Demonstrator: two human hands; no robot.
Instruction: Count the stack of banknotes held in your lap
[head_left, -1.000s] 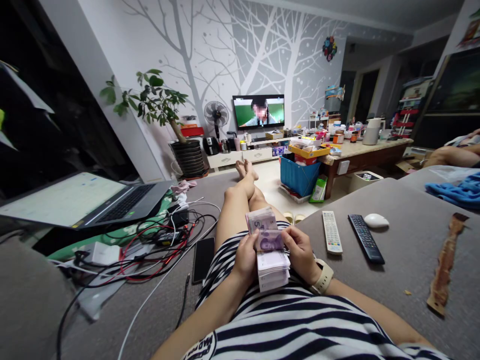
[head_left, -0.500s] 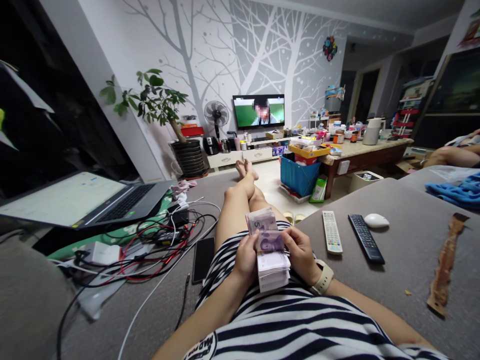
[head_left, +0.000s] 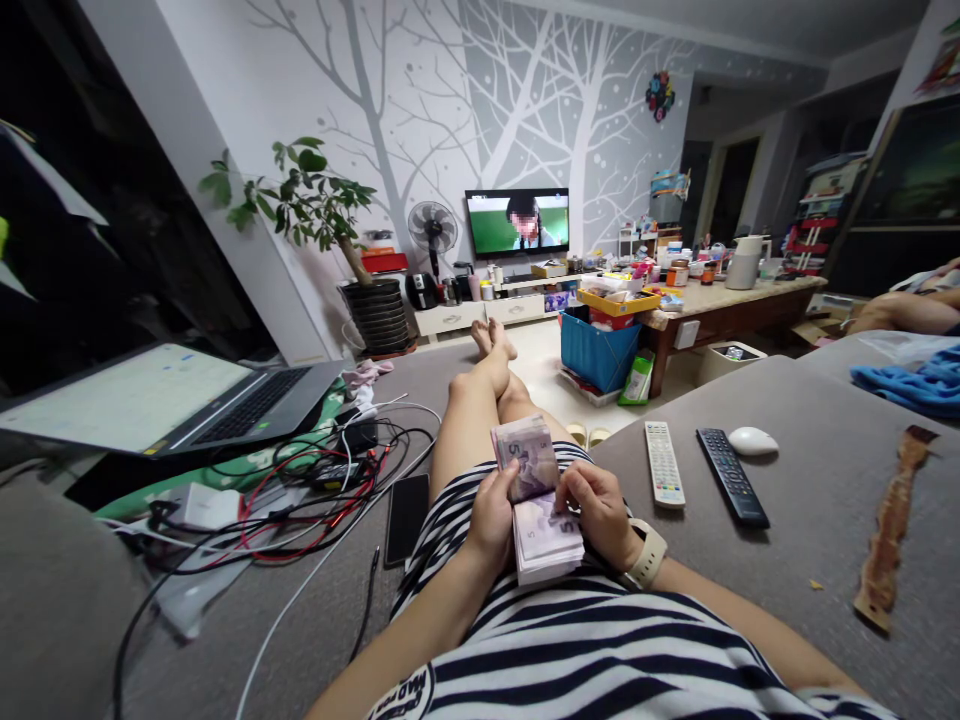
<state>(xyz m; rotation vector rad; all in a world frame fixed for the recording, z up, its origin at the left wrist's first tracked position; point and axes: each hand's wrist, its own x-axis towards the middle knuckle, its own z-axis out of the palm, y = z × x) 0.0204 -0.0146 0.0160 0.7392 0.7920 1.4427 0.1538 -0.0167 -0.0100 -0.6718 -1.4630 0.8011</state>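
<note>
A wad of purple money notes point(head_left: 535, 460) is in the lower middle of the frame, over the striped clothes point(head_left: 600, 640). Lots of notes look turned down toward the bottom of the frame. A thick part above them is not turned down yet. I can't tell how many are left.

The left hand point(head_left: 491, 515) has its grip clamped on the wad, thumb on top. The left arm point(head_left: 420, 620) slants up from the bottom edge.

The right hand point(head_left: 596, 510) curls over the turned-down notes, fingers bent. I can't tell if its grip pinches one. The right arm point(head_left: 735, 620) comes from the lower right, wearing a pale watch point(head_left: 646, 553).
</note>
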